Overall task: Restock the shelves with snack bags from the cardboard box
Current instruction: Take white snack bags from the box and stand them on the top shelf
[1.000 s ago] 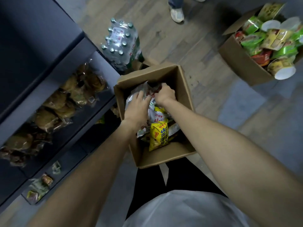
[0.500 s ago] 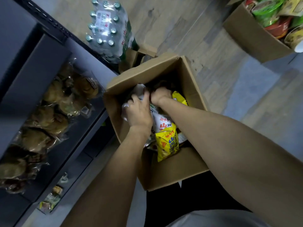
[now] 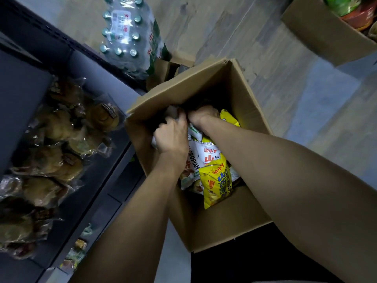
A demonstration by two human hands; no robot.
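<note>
An open cardboard box point(image 3: 226, 219) stands on the floor in front of me, holding several snack bags: a yellow bag point(image 3: 217, 184) at the near side, white bags point(image 3: 206, 154) beneath my wrists, another yellow bag point(image 3: 229, 118) at the far right. Both hands reach deep into the far left corner of the box. My left hand point(image 3: 172, 136) has its fingers curled round the top of a white bag. My right hand point(image 3: 202, 115) is curled on bags beside it; its fingertips are hidden. The dark shelf point(image 3: 95, 176) runs along my left.
Clear-wrapped brown baked goods point(image 3: 53, 139) fill the shelf. Small packets point(image 3: 75, 256) lie on the lower shelf. A shrink-wrapped pack of water bottles point(image 3: 130, 35) stands beyond the box. A second cardboard box point(image 3: 326, 35) of cup snacks sits at the top right on the wooden floor.
The view has closed in on the box. Both hands have pushed further into its far left corner, and my left hand's fingers have curled round a white bag.
</note>
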